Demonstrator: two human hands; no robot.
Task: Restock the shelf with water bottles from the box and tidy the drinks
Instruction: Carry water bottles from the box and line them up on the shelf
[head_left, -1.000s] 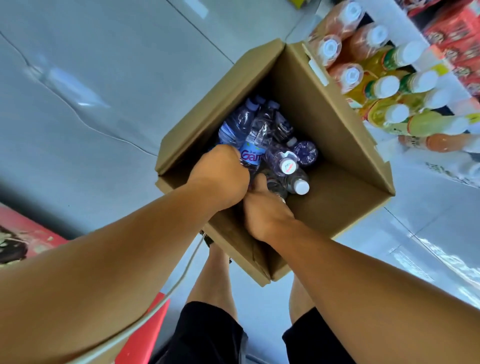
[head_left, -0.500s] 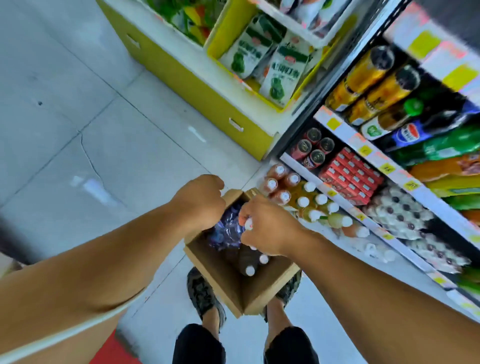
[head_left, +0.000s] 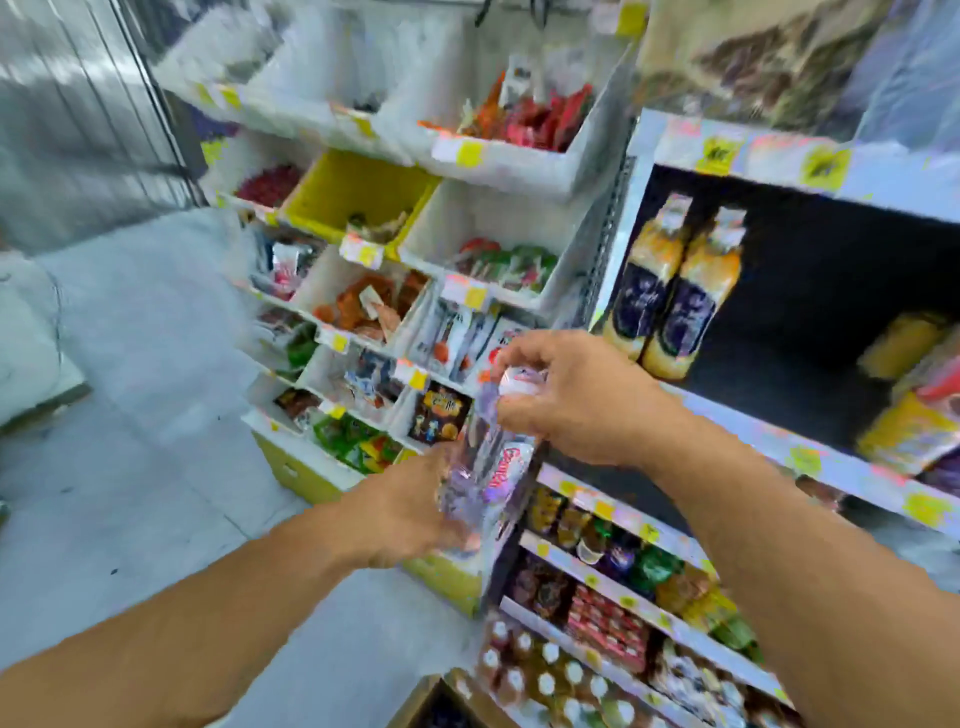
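Observation:
A clear water bottle (head_left: 483, 467) with a white and pink label and a white cap is held upright in mid-air in front of the drinks shelf (head_left: 769, 431). My left hand (head_left: 410, 504) grips its lower body. My right hand (head_left: 571, 400) pinches the bottle's top at the cap. A corner of the cardboard box (head_left: 441, 701) shows on the floor at the bottom edge. The frame is blurred by motion.
Two orange juice bottles (head_left: 670, 291) stand on the dark upper shelf, with open room to their right. Lower shelves hold several rows of drinks (head_left: 597, 613). A white and yellow snack rack (head_left: 395, 291) stands to the left. Grey floor lies beyond.
Both hands have come up out of the box with a water bottle, and the view has swung from the box on the floor up to the shelves.

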